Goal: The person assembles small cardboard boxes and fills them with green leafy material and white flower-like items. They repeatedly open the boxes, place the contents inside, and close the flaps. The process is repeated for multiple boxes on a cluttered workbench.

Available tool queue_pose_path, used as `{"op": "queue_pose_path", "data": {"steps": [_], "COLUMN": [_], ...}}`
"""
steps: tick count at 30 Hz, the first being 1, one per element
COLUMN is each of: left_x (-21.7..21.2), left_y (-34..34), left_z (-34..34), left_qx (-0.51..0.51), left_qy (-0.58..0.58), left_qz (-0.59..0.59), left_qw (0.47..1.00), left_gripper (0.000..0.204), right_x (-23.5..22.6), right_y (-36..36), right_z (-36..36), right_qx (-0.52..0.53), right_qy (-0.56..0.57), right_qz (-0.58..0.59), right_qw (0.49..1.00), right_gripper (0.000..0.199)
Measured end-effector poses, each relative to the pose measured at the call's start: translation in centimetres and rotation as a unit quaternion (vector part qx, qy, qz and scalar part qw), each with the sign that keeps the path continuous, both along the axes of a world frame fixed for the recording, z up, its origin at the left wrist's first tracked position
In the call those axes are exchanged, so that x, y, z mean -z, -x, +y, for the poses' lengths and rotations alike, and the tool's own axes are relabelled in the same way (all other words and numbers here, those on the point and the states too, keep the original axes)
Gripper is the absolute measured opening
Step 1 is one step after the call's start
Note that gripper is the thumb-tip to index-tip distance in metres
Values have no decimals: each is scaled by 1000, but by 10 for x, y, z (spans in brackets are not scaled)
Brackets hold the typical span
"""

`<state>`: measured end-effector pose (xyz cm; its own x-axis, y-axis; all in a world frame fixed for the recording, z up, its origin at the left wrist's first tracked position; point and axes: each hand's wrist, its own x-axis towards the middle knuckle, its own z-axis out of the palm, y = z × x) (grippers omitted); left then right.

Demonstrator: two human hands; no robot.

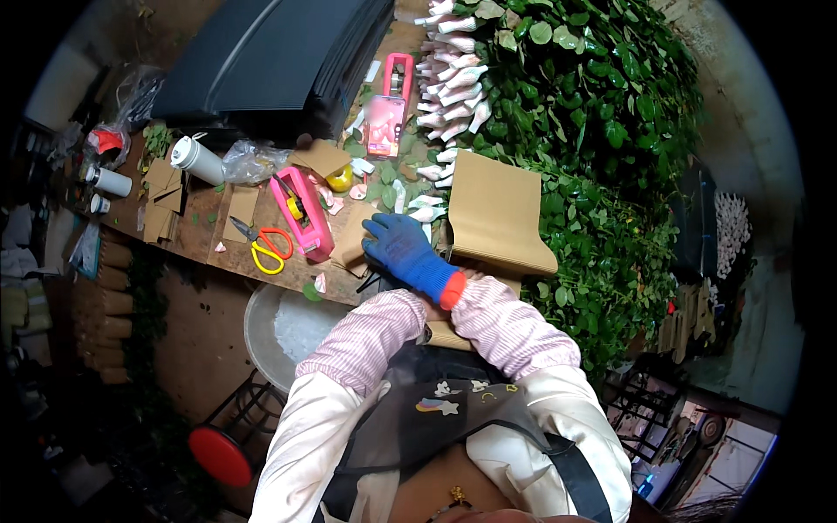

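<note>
Cardboard [351,234] sits over our table [199,235], at nine o'clock from our right hand [403,248], gloved, back uppermost, pointing toward ten o'clock, fingers slightly parted against it; their grip, and our mostly hidden left hand's [438,313], we cannot tell.

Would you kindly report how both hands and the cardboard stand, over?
Right gloved hand touching brown cardboard. Left hand mostly hidden. Pink tape dispenser close beside cardboard.
</note>
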<state>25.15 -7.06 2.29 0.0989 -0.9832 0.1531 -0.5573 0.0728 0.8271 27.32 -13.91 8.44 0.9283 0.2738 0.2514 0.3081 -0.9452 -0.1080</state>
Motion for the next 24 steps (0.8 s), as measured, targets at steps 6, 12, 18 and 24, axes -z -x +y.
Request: {"op": "queue_pose_path", "data": {"steps": [6,12,18,24], "left_x": [-13,2,18,15], "left_y": [7,17,16,-5], "left_z": [-2,-9,-6,21], "left_qx": [9,70,68,49], "left_qy": [-26,-71,53,-4], "left_qz": [29,-66,-273,-288], "left_qw": [999,993,958,956], "left_gripper": [40,39,44,52], "right_x": [-100,-3,14,17], "right_y": [95,202,194,180], "right_z": [-20,-90,-111,-109], "right_qx": [18,279,362,372], "right_qy": [-229,-542,-546,-494], "right_qz": [-13,277,412,432], "right_qw": [973,743,633,656], "right_gripper": [22,26,23,32]}}
